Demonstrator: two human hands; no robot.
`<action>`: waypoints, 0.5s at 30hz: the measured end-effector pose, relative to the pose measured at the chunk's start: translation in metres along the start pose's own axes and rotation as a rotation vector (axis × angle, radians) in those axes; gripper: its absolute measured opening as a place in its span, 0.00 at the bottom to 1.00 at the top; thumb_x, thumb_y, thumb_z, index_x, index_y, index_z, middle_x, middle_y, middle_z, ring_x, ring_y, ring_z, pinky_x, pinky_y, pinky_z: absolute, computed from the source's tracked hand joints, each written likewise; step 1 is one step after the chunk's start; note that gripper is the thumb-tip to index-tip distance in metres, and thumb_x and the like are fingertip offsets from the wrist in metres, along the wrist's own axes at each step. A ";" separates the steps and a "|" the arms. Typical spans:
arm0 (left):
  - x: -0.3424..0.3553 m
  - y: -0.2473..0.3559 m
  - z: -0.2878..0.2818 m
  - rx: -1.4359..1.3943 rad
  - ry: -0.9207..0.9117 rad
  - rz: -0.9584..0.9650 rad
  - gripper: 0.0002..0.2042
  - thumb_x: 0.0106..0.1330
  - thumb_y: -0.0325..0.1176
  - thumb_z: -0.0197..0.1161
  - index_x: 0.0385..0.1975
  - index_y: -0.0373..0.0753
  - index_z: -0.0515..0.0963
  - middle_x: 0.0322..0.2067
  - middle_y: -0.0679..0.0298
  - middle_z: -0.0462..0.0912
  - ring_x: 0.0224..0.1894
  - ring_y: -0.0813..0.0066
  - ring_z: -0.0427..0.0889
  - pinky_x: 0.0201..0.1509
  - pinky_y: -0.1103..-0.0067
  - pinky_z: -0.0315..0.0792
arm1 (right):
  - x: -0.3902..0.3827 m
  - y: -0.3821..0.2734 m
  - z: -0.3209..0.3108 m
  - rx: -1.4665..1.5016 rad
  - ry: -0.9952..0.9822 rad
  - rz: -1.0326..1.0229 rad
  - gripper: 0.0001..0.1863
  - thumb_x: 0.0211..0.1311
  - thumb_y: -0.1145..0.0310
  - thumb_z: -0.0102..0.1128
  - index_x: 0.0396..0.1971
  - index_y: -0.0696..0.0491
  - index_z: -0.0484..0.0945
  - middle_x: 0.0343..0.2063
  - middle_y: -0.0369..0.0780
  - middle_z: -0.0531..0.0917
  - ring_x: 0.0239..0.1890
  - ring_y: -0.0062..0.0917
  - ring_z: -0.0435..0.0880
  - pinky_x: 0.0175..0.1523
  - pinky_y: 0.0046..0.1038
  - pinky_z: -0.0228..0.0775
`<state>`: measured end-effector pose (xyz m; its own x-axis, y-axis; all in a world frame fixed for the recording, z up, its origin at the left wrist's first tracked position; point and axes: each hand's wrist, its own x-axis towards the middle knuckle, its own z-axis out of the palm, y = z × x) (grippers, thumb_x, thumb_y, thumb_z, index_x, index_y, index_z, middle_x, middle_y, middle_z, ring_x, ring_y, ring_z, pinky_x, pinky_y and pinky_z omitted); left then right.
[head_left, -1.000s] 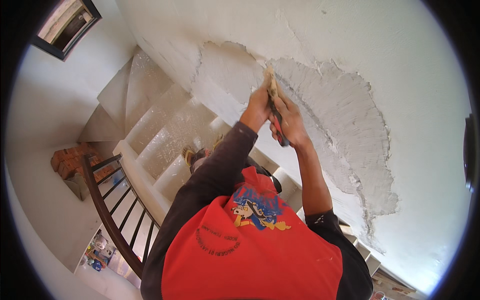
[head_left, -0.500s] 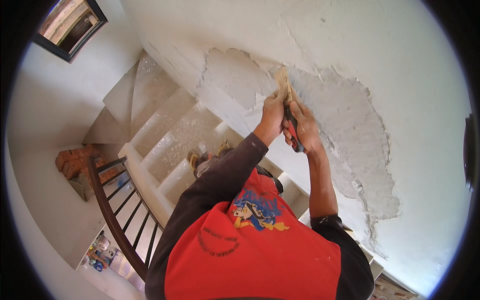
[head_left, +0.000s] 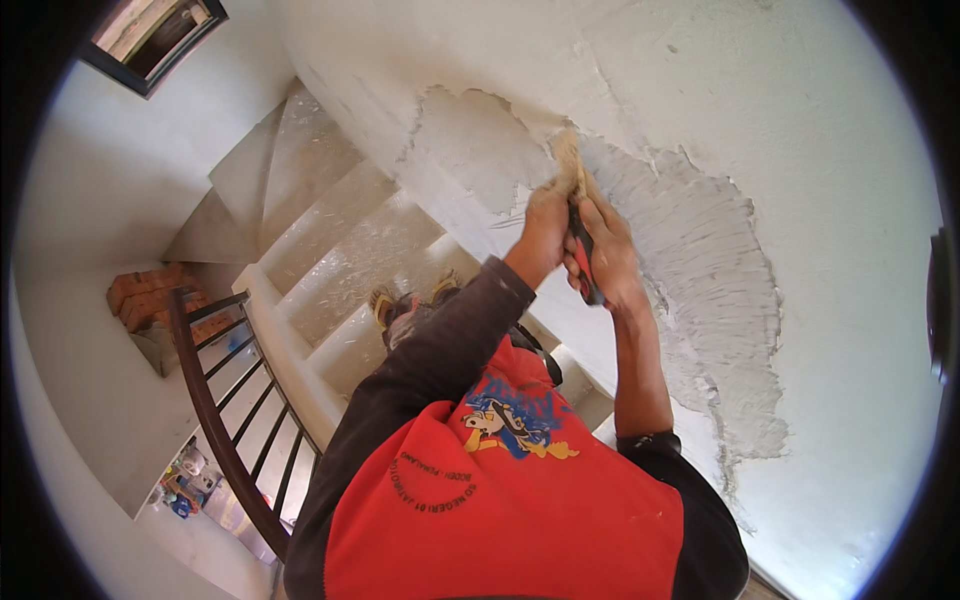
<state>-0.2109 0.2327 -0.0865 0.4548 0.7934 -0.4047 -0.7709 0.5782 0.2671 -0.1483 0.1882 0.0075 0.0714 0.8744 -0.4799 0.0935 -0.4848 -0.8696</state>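
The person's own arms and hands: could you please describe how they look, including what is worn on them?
The left hand and right hand are bare, without gloves. The left sleeve is dark, plain and long, reaching about the wrist. The right sleeve is also dark but ends near the elbow, with small pale marks by its edge, leaving the right forearm uncovered.

On my feed I count two hands [head_left: 545,225], one tool [head_left: 583,258] in their fingers [head_left: 598,215], and, left of those fingers, one window [head_left: 152,42], one handrail [head_left: 205,410], one brick stack [head_left: 160,297] and two feet [head_left: 382,306].
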 end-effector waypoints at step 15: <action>0.015 0.003 0.003 0.025 -0.093 0.003 0.20 0.67 0.51 0.49 0.34 0.37 0.73 0.22 0.64 0.75 0.19 0.78 0.73 0.19 0.81 0.68 | 0.008 -0.013 0.004 -0.095 -0.061 -0.076 0.22 0.69 0.61 0.39 0.61 0.46 0.62 0.13 0.32 0.66 0.10 0.15 0.65 0.12 0.21 0.59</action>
<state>-0.2053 0.2474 -0.0893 0.4926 0.8088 -0.3213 -0.7614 0.5793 0.2908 -0.1525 0.2015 0.0142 0.0002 0.9067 -0.4217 0.1897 -0.4141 -0.8903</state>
